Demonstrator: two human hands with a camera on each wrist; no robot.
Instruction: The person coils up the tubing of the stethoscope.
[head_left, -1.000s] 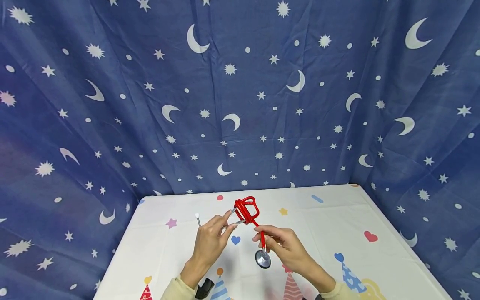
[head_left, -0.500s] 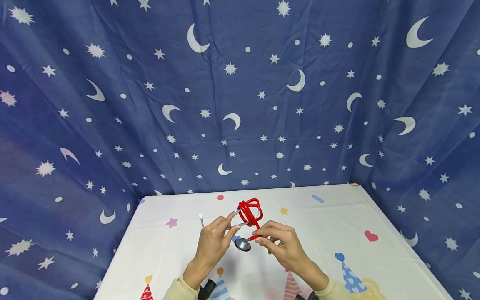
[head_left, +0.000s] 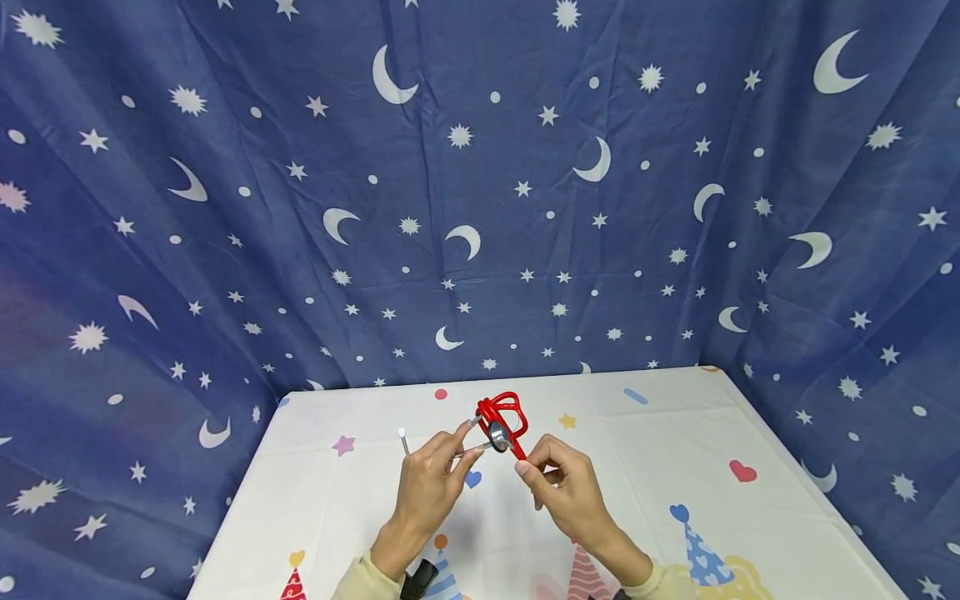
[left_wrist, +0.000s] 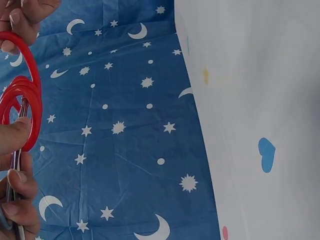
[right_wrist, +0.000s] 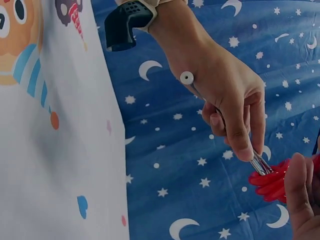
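Observation:
A stethoscope with red tubing (head_left: 513,402) wound into a coil is held up over the table between both hands. My left hand (head_left: 427,487) pinches its metal ear tubes (head_left: 472,452) between thumb and fingers; one white ear tip (head_left: 402,432) sticks out behind that hand. The thumb and fingers of my right hand (head_left: 568,492) grip the free end of the tubing just below the round metal chest piece (head_left: 498,436), which overlaps the coil in the head view. In the left wrist view the tubing (left_wrist: 34,70) loops from the coil up to the right hand (left_wrist: 25,20).
A white tablecloth (head_left: 637,442) with printed party hats, hearts and stars covers the table below. Behind and at both sides hangs a blue curtain (head_left: 525,233) with moons and stars. A dark wrist device (right_wrist: 125,25) sits on the left forearm.
The chest piece has swung from below the right hand, leftward and then up against the coil. The right fingers have turned with the tubing end; the left hand has shifted slightly right.

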